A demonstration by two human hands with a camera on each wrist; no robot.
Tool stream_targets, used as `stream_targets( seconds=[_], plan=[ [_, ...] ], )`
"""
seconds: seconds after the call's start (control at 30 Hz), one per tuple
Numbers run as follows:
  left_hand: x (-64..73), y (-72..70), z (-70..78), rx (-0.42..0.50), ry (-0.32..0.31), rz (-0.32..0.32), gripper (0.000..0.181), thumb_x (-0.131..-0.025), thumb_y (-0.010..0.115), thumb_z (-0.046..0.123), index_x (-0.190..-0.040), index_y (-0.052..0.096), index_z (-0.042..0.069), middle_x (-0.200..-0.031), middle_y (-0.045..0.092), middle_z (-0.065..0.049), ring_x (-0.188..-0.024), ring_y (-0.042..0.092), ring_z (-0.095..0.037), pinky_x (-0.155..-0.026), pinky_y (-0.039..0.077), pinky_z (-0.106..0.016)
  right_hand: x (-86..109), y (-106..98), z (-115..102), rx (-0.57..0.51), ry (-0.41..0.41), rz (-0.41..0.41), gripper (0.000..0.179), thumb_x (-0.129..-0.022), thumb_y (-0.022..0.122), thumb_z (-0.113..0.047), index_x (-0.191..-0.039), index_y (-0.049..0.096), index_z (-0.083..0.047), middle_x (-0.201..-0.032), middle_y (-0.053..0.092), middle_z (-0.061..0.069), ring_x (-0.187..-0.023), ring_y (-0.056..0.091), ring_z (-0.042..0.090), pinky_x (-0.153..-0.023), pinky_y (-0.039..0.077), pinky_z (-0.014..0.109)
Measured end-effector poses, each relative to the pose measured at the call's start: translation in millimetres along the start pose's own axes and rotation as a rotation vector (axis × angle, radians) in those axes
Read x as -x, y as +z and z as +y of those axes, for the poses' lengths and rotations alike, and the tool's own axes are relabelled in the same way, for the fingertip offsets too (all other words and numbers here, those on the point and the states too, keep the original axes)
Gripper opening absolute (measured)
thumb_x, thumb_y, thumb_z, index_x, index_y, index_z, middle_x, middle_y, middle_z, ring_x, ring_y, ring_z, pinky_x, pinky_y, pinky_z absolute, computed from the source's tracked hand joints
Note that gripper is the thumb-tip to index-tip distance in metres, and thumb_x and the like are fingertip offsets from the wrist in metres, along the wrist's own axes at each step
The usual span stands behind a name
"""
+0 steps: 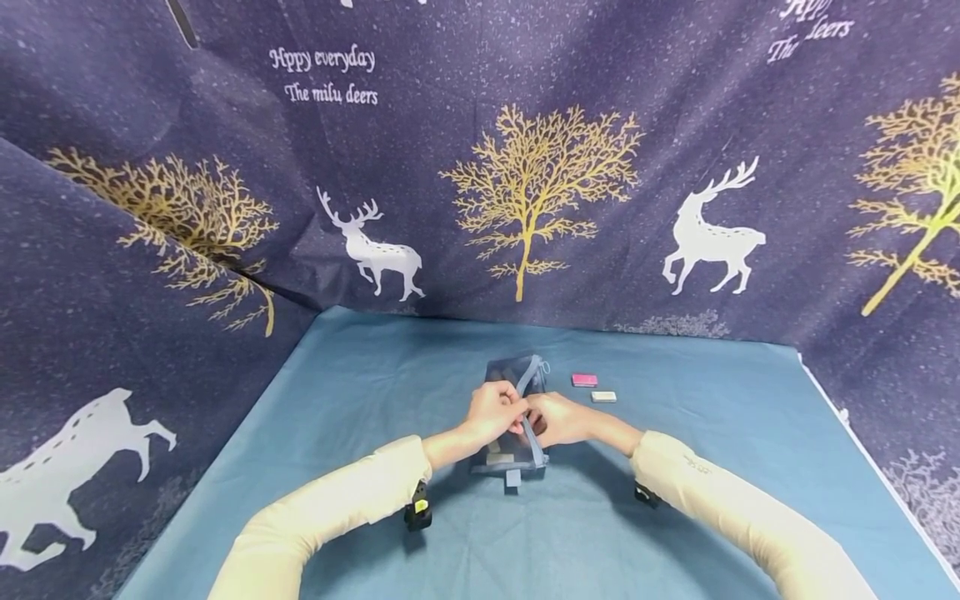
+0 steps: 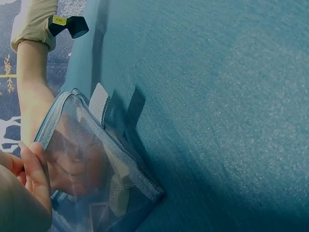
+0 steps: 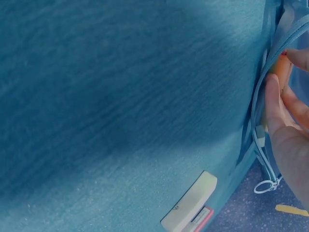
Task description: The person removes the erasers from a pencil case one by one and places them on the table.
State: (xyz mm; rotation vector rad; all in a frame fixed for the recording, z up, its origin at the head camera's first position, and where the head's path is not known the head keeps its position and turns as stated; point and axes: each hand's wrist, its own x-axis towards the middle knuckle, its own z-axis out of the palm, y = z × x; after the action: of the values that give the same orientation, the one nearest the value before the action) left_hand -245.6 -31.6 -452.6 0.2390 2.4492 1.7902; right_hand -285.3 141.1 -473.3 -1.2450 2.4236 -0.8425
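A blue mesh zip pouch [image 1: 512,446] lies on the cloth with its zip open. My left hand [image 1: 497,412] pinches the edge of the pouch's opening between thumb and fingers. My right hand [image 1: 557,418] reaches into the opening, and its fingers show through the mesh in the left wrist view. Between these fingers, in the right wrist view, is a small orange block-like piece [image 3: 280,68], partly hidden. Pale blocks [image 2: 119,193] lie inside the pouch and show through the mesh. A ring pull [image 3: 266,186] hangs from the zip.
Right of the pouch, a pink eraser-like block [image 1: 584,380] and a white one [image 1: 603,397] lie close together on the blue cloth [image 1: 360,367]. A grey fabric tab [image 1: 513,478] sticks out from the pouch's near end. A dark printed curtain [image 1: 585,275] hangs behind.
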Motion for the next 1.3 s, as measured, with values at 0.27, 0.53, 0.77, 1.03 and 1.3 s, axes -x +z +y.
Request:
stream_targets(
  seconds=[0.27, 0.53, 0.77, 1.03, 1.3],
  plan=[
    [-1.6, 1.8, 0.4, 0.006, -0.044, 0.002, 0.01, -0.08, 0.058, 0.008, -0.071, 0.057, 0.004, -0.053, 0.06, -0.002, -0.044, 0.061, -0.01, -0.051, 0.056, -0.03, 2.3, -2.5, 3.8, 0.075, -0.048, 0.08, 0.023, -0.074, 0.067, -0.023, -0.091, 0.054, -0.017, -0.076, 0.061, 0.003, -0.064, 0.059, 0.01, -0.056, 0.049, 0.016],
    [-1.1, 3.3, 1.9, 0.019, -0.043, -0.002, 0.011, -0.081, 0.06, 0.009, -0.072, 0.058, 0.004, -0.054, 0.06, -0.003, -0.044, 0.06, -0.01, -0.049, 0.055, -0.027, 7.5, -5.1, 5.6, -0.017, -0.003, 0.068, 0.028, -0.071, 0.064, -0.012, -0.098, 0.056, -0.016, -0.087, 0.062, 0.005, -0.076, 0.063, 0.011, -0.065, 0.054, 0.018],
    [-2.4, 5.8, -0.7, 0.02, -0.046, -0.006, 0.012, -0.082, 0.06, 0.009, -0.072, 0.057, 0.004, -0.053, 0.059, -0.003, -0.044, 0.06, -0.01, -0.049, 0.055, -0.026, 12.4, -10.6, 7.0, -0.007, -0.031, 0.078, 0.031, -0.072, 0.063, -0.011, -0.102, 0.058, -0.015, -0.088, 0.063, 0.004, -0.078, 0.064, 0.011, -0.067, 0.055, 0.021],
    [-3.6, 5.2, 0.6, 0.015, -0.047, -0.007, 0.01, -0.081, 0.059, 0.008, -0.072, 0.057, 0.003, -0.053, 0.058, -0.002, -0.044, 0.06, -0.01, -0.049, 0.055, -0.026, 19.5, -16.6, 8.6, -0.018, -0.013, 0.061, 0.039, -0.074, 0.065, -0.013, -0.113, 0.058, -0.013, -0.095, 0.063, 0.001, -0.081, 0.065, 0.009, -0.069, 0.055, 0.022],
    [-2.7, 6.6, 0.7, 0.022, -0.038, -0.009, 0.01, -0.081, 0.058, 0.007, -0.072, 0.057, 0.003, -0.053, 0.058, -0.003, -0.043, 0.059, -0.009, -0.048, 0.055, -0.027, 24.8, -18.1, 9.1, -0.009, 0.005, 0.066, 0.04, -0.072, 0.065, -0.011, -0.111, 0.057, -0.004, -0.096, 0.062, 0.004, -0.078, 0.064, 0.008, -0.067, 0.054, 0.019]
  ],
)
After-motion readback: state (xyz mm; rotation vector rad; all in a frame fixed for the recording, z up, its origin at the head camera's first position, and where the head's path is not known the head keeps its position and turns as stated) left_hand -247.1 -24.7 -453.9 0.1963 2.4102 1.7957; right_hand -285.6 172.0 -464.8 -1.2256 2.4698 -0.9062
